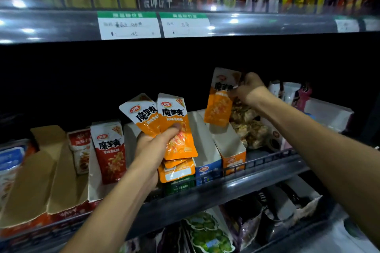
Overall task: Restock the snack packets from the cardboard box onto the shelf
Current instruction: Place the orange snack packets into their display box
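My left hand (154,146) grips a fanned bunch of orange snack packets (172,123) in front of the middle shelf (236,186). More orange packets (176,170) hang below the hand. My right hand (249,87) pinches a single orange packet (219,104) by its right edge, holding it upright above an open orange display carton (233,150) on the shelf. A blue-fronted display carton (207,162) stands between my two hands. The cardboard box is not in view.
Red packets (110,150) stand in a carton to the left, beside brown cardboard trays (51,166). Bagged snacks (248,127) and white boxes (327,113) lie to the right. A price-tag rail (156,24) runs above. A lower shelf holds more bags (207,232).
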The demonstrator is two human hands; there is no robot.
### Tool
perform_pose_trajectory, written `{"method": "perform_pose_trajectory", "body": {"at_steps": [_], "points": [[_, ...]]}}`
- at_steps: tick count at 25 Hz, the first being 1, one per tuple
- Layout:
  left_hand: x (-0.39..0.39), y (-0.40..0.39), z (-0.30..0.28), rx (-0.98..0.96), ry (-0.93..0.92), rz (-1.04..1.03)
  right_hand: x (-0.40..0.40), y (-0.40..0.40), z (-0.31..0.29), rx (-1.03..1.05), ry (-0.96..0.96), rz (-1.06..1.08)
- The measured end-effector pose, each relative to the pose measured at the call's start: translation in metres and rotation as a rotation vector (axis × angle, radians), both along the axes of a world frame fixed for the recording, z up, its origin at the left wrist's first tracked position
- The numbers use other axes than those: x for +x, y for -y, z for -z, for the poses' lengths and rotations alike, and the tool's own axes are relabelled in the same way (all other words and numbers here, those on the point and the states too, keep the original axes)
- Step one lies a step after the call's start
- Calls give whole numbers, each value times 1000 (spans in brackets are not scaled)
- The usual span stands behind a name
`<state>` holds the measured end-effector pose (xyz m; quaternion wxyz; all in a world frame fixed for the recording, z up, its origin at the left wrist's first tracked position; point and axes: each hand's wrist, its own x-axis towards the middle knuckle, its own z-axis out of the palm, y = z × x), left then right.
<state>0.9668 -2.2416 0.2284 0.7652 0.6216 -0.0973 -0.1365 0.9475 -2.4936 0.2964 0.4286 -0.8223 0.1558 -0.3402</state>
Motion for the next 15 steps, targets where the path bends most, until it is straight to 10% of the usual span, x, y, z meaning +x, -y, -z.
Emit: {"method": "perform_pose_trajectory", "body": {"at_steps": [15], "points": [[22,-6,12,-15,-74,-42,54,42,20,-247,-139,-16]]}}
